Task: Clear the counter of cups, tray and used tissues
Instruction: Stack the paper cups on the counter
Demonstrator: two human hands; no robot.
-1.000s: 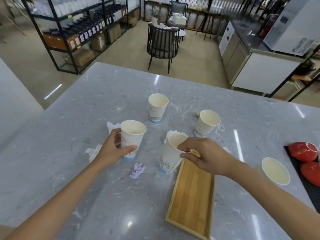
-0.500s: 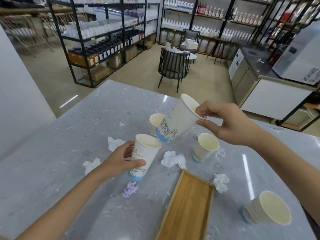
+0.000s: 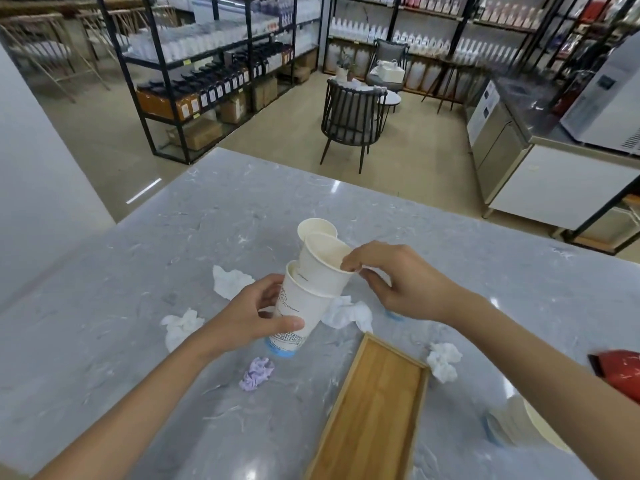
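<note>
My left hand (image 3: 254,311) grips a white paper cup (image 3: 298,315) tilted above the grey marble counter (image 3: 104,341). My right hand (image 3: 398,282) pinches the rim of a second cup (image 3: 323,268) that sits partly inside the first. A third cup (image 3: 316,230) stands behind them. Another cup (image 3: 512,427) lies at the lower right, partly hidden by my right forearm. A wooden tray (image 3: 374,407) lies near the front edge. White crumpled tissues (image 3: 230,280), (image 3: 181,325), (image 3: 349,313), (image 3: 443,360) and a purple tissue (image 3: 257,373) lie scattered around.
A red bowl (image 3: 620,370) sits at the right edge of the counter. Beyond the counter stand a dark chair (image 3: 351,123), black shelving with bottles (image 3: 214,81) and a steel cabinet (image 3: 502,133).
My right hand brought its cup down from the air and pushed it into the cup in my left hand. The view tilted up a little.
</note>
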